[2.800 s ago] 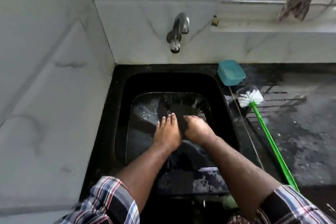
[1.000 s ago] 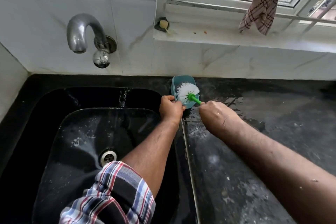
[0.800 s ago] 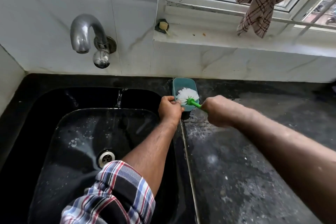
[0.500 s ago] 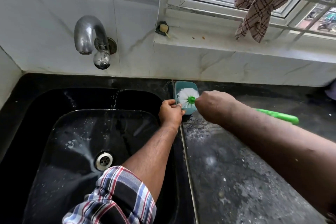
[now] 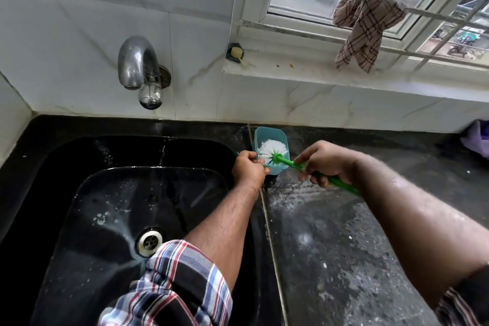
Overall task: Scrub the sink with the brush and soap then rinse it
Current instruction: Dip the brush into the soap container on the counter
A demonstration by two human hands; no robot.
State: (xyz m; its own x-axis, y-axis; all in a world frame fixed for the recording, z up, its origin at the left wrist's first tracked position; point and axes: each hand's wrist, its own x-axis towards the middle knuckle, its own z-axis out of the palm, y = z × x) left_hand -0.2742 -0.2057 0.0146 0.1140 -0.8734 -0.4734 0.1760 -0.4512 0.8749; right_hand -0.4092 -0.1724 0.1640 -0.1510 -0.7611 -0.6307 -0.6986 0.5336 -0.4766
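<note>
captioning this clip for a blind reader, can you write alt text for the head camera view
A person's right hand holds a green-handled brush, its white bristles inside a small teal soap container that the left hand grips at the edge of a wet black sink. A metal tap projects from the white wall above; a checked cloth hangs on the window bars.

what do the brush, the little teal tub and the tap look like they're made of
Brush: likely plastic, with a glossy green handle and white synthetic-looking bristles. Teal tub: probably moulded plastic, thin-walled with an even matte colour. Tap: metal, chrome-like, with dull mirror reflections.
</note>
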